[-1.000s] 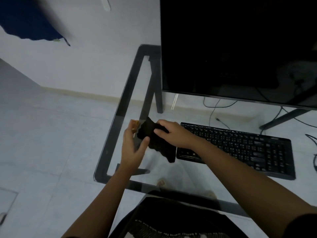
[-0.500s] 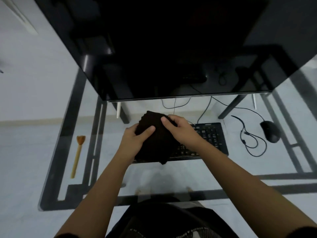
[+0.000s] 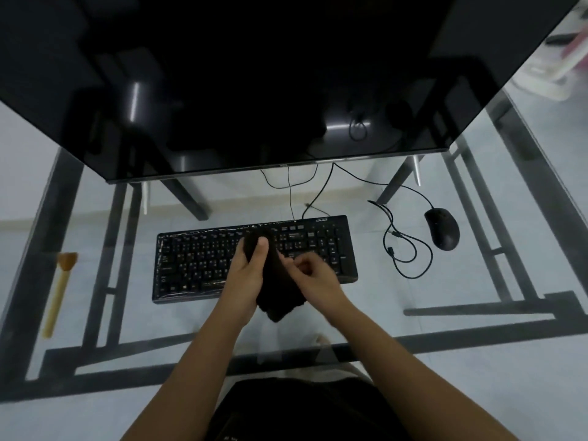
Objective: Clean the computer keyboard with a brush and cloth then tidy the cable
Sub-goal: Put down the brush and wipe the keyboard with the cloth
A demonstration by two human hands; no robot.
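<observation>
A black keyboard lies on the glass desk in front of me, under a big dark monitor. A dark cloth hangs above the keyboard's right half, held between both hands. My left hand grips its upper part with the thumb on top. My right hand pinches its right edge. A wooden-handled brush lies by itself at the desk's far left. A loose black cable loops between the keyboard and the mouse.
The black monitor overhangs the back of the desk. A black mouse rests at the right. Thin cables run from behind the monitor down to the keyboard. The desk's dark metal frame shows through the glass.
The view has swung right and now centres on the keyboard. Both hands have kept the cloth and carried it from the keyboard's left end to over its right half. The brush lies on the desk.
</observation>
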